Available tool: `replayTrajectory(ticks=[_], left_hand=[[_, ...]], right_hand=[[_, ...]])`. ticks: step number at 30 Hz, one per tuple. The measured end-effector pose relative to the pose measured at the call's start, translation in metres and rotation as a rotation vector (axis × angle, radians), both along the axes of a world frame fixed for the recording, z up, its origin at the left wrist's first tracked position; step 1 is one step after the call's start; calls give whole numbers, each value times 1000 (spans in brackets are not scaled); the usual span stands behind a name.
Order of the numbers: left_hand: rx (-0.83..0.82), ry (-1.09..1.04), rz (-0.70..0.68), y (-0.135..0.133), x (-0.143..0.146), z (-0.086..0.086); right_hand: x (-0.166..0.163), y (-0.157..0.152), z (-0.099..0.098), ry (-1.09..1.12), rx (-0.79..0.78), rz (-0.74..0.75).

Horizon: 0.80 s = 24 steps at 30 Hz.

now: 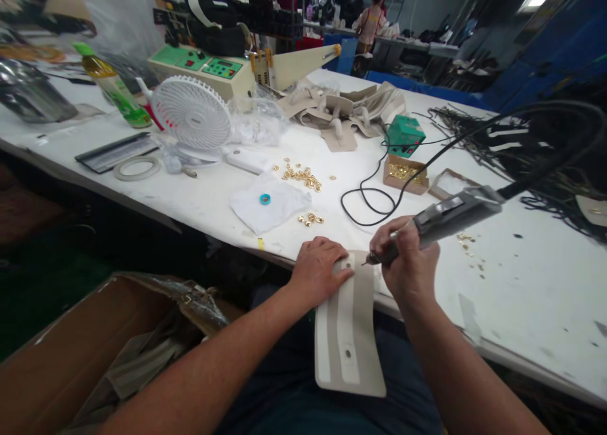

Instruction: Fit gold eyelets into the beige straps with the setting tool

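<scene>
Steadying a beige panel (pixel 366 334) at the near edge of a white table (pixel 512 296), the left hand (pixel 320 272) lies over its upper left side, fingers bent and pressing. The right hand (pixel 410 264) is closed around a corded tool (pixel 459 215), its thin tip aimed leftward at the panel's upper right corner; whether it touches is unclear. The panel's lower end hangs toward the lap. A pale strip (pixel 348 315) along it has a dark spot near each end. Beyond the hands lie loose gold fittings (pixel 307 178); a carton (pixel 391 179) holds more. The step in hand looks like lining up the tool with the upper spot. The next move probably calls for a firm left hand and a steady tip.
</scene>
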State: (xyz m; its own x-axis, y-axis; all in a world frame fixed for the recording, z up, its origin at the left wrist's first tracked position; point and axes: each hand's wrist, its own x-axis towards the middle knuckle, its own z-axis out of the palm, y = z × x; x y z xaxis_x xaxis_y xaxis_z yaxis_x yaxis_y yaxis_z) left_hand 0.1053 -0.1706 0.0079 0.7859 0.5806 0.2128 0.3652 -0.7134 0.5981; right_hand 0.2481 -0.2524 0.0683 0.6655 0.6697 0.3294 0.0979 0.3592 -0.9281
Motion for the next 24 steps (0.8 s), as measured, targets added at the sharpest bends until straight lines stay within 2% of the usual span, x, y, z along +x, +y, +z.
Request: replayTrajectory(ticks=[1,3,5,7,9,12,15,17,21,24], left_hand=[[-1,3,6,0,0,0],[3,8,17,0,0,-1],[12,13,25,1,0,-1],[22,16,26,2,0,-1],[30,21,22,3,1,-1],[37,32,31,4,3,2],[20,35,55,3,5,8],[-17,29,56,0,5,14],[-124,1,29,-11,1,34],[-206,-3,24,-21,-4,49]], right_hand=[[7,-7,7,-36,-72,-51],[24,-21,17,-197,-327,-116],[43,-35,18,-446,-594,-101],[59,-45,9,-704,-760,-63],[70,-51,-8,-911,-849,-45],[79,-54,-34,-1070,-956,-50],[84,-56,-47,-1069,-978,-69],[85,-59,-49,-1052,-925,-103],[67,-74,-51,-973,-633,-248],[36,-89,-56,-751,-458,-168]])
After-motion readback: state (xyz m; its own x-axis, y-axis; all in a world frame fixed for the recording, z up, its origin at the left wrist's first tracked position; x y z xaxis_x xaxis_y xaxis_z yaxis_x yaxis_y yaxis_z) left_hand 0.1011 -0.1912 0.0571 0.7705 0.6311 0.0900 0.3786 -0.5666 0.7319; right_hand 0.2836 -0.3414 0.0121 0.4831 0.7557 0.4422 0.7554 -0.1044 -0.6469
